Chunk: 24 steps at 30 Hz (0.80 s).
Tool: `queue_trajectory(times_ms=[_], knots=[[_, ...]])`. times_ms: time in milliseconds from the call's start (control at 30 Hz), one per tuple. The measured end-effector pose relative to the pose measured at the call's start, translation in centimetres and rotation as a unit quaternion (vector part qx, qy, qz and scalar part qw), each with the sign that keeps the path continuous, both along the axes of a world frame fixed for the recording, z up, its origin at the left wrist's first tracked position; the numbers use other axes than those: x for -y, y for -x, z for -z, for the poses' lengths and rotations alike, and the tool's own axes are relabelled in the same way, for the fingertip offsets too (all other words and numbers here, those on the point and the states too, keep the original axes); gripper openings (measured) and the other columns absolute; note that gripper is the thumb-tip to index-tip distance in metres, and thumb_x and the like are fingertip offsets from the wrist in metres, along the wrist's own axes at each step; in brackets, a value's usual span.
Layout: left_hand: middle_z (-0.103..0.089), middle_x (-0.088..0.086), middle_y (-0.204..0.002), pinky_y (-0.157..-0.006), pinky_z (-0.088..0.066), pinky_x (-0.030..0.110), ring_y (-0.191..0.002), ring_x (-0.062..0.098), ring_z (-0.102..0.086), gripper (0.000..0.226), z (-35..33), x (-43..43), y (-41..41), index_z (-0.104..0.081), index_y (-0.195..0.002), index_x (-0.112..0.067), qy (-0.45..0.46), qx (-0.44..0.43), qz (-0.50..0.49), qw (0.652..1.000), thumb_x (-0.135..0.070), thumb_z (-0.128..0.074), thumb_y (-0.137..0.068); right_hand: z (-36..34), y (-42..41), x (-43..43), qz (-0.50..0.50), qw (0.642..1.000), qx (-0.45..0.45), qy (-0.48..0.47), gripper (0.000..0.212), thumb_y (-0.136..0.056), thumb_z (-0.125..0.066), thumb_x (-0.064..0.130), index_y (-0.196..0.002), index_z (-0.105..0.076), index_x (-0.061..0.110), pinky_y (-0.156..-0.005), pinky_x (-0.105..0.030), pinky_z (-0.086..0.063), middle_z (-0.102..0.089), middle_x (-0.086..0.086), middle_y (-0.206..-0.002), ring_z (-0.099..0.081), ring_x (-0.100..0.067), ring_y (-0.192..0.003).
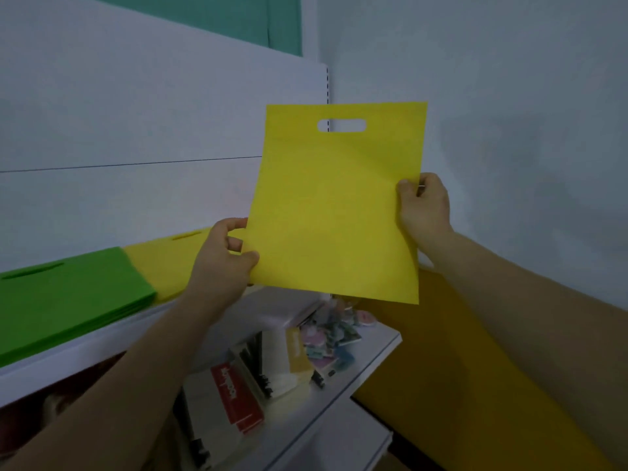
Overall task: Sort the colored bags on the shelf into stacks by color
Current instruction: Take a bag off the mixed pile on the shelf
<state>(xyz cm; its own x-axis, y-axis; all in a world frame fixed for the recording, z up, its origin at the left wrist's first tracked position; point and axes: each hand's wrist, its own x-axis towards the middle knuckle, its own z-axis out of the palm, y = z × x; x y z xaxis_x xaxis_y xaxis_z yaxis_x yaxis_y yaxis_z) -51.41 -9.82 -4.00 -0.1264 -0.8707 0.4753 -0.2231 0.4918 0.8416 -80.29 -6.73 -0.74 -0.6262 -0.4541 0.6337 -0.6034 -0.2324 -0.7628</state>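
In mid-air above the right end of the shelf [85, 351], a yellow bag [333, 212] hung flat and upright, its cut-out handle [341, 125] at the top. The left hand [221, 263] pinched the bag's lower left edge, thumb on the near face and fingers curled behind. The right hand [424, 209] pinched the right edge about halfway up, thumb in front and fingers behind. The bag touched nothing but the two hands.

Left of the left hand, a yellow stack [163, 263] lay flat on the shelf, partly hidden by that hand. Just beside it, farther left, lay a green stack [68, 300], handle slots toward the far side.

Below, a lower shelf [373, 355] carried a red box [238, 399], dark and white packets, and a blurred heap of pastel items [329, 334]. A white back panel [136, 113] rose behind the shelf, with a teal strip [221, 15] above it. A pale wall [509, 96] stood to the right, with a yellow panel [441, 368] along its lower part.
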Motion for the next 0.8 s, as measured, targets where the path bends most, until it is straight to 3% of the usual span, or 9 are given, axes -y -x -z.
queue_trajectory(times_ms=[133, 233, 367, 600, 700, 800], knots=[[-0.05, 0.004, -0.083, -0.06, -0.044, 0.036, -0.067, 0.022, -0.051, 0.039, -0.4, 4.2, 1.8, -0.048, -0.109, -0.026, -0.013, -0.012, 0.015, 1.0, 0.004, -0.056, -0.086, -0.5, 1.9, 4.2, -0.002, 1.0, 0.001, -0.012, 0.018, -0.099, -0.047, 0.029, -0.093, -0.044, 0.012, -0.056, -0.024, -0.032, -0.041, 0.007, -0.074, -0.043, -0.016, -0.073], [-0.056, 0.007, -0.088, -0.053, -0.05, 0.032, -0.072, 0.023, -0.057, 0.04, -1.3, 7.0, 2.5, -0.049, -0.116, -0.022, -0.017, -0.019, 0.012, 1.0, 0.004, -0.055, -0.086, -1.2, 2.5, 7.7, -0.015, 1.0, -0.002, -0.005, 0.016, -0.099, -0.047, 0.028, -0.095, -0.045, 0.012, -0.064, -0.025, -0.035, -0.042, 0.007, -0.076, -0.045, -0.016, -0.075], [-0.055, 0.0, -0.083, -0.049, -0.044, 0.027, -0.069, 0.015, -0.057, 0.04, -2.1, 9.8, 2.1, -0.047, -0.119, -0.023, -0.021, -0.017, -0.019, 0.999, 0.002, -0.054, -0.089, -2.0, 2.0, 12.6, -0.058, 0.998, -0.008, 0.007, 0.014, -0.099, -0.045, 0.026, -0.096, -0.045, 0.012, -0.047, -0.006, -0.033, -0.043, 0.009, -0.077, -0.041, -0.002, -0.065], [-0.054, 0.003, -0.085, -0.051, -0.047, 0.031, -0.067, 0.018, -0.057, 0.042, -2.7, 12.7, -0.4, -0.046, -0.124, -0.024, -0.019, -0.001, -0.153, 0.988, -0.001, -0.055, -0.09, -2.2, -1.3, 22.9, -0.187, 0.982, -0.005, 0.002, 0.014, -0.099, -0.045, 0.027, -0.099, -0.046, 0.013, -0.052, -0.014, -0.035, -0.047, 0.005, -0.082, -0.046, -0.007, -0.07], [-0.053, 0.001, -0.084, -0.053, -0.049, 0.031, -0.065, 0.017, -0.055, 0.042, -2.6, 13.0, -1.2, -0.047, -0.123, -0.024, -0.017, -0.013, -0.22, 0.975, -0.001, -0.056, -0.089, -2.4, -3.3, 26.7, -0.253, 0.967, -0.017, -0.013, 0.018, -0.099, -0.045, 0.029, -0.104, -0.048, 0.011, -0.061, -0.025, -0.038, -0.052, -0.004, -0.096, -0.05, -0.017, -0.082], [-0.052, -0.001, -0.085, -0.052, -0.048, 0.03, -0.066, 0.016, -0.055, 0.043, -2.5, 12.6, -1.8, -0.046, -0.126, -0.022, -0.015, -0.01, -0.286, 0.958, -0.001, -0.055, -0.09, -2.6, -5.5, 29.4, -0.315, 0.948, -0.02, -0.029, 0.023, -0.099, -0.045, 0.029, -0.111, -0.05, 0.01, -0.059, -0.022, -0.037, -0.052, -0.002, -0.1, -0.05, -0.015, -0.084]])
